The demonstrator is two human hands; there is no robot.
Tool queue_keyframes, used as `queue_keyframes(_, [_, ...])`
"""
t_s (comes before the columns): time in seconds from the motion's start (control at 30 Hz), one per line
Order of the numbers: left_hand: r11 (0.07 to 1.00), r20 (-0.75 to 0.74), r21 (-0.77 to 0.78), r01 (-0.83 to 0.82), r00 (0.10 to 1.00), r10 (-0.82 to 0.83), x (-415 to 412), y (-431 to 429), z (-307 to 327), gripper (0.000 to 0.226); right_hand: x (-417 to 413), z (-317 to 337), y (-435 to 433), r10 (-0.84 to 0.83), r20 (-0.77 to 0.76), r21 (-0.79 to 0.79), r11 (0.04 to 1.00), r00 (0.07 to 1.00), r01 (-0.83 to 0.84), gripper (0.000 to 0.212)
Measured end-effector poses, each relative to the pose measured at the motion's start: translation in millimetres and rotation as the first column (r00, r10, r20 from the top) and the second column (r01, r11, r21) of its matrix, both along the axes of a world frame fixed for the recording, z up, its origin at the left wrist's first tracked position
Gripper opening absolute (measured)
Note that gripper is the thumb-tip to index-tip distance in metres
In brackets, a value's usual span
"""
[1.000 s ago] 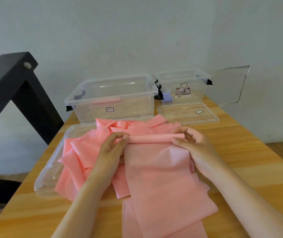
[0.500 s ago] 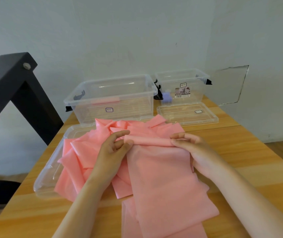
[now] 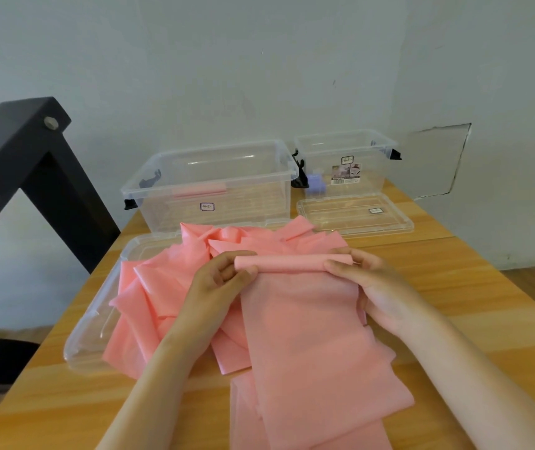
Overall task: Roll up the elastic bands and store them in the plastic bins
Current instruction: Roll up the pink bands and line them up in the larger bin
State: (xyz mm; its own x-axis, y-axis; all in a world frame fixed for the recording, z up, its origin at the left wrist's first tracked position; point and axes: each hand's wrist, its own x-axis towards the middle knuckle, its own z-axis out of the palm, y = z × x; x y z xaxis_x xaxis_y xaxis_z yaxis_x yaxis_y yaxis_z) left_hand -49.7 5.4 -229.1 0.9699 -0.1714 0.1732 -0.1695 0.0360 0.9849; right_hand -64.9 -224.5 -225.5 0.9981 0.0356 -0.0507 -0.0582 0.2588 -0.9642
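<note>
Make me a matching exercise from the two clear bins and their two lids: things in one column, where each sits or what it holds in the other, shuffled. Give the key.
Things
1. large bin
2. small bin
3. small lid
4. large lid

States
A. lies under the pile of pink bands
B. shows a purple item through its wall
C. holds a pink roll
D. lies flat on the table in front of the small bin

Pairs: 1-C, 2-B, 3-D, 4-A

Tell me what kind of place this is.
Likely a plain workroom or storage corner: a wooden table by a bare wall, clear plastic bins, and a black bolted metal frame.
</note>
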Motion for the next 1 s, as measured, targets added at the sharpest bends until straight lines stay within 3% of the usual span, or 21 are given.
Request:
queue_keyframes(0.27, [1.0,-0.028,0.028,0.008,1.0,-0.007,-2.5,-1.6,3.0,0.018,1.6,-1.3,-0.6,0.009,0.021,-0.008,1.0,1.0,-0.009,0.028])
queue_keyframes(0.4, [0.996,0.075,0.063,-0.06,0.996,0.056,-1.3,-1.1,3.3,0.015,0.4,0.1,-0.2,0.071,0.016,0.032,0.997,0.997,-0.071,0.036])
queue_keyframes(0.57, [0.996,0.11,0.046,-0.074,0.992,0.069,-1.0,-0.4,3.0,0.025,-3.1,2.9,4.2,0.067,-0.004,0.011,0.998,0.998,-0.067,0.018])
queue_keyframes(0.8, [0.996,-0.126,0.026,0.083,0.989,-0.08,-1.7,-0.3,-1.0,0.025,1.5,-4.0,0.4,-0.028,0.112,-0.031,0.999,0.993,0.032,0.019])
queue_keyframes(1.0, [0.997,0.021,0.075,-0.025,1.0,0.023,-1.1,-2.7,-0.2,0.014,1.2,-5.3,2.6,-0.015,0.142,-0.103,0.994,0.99,0.03,0.026])
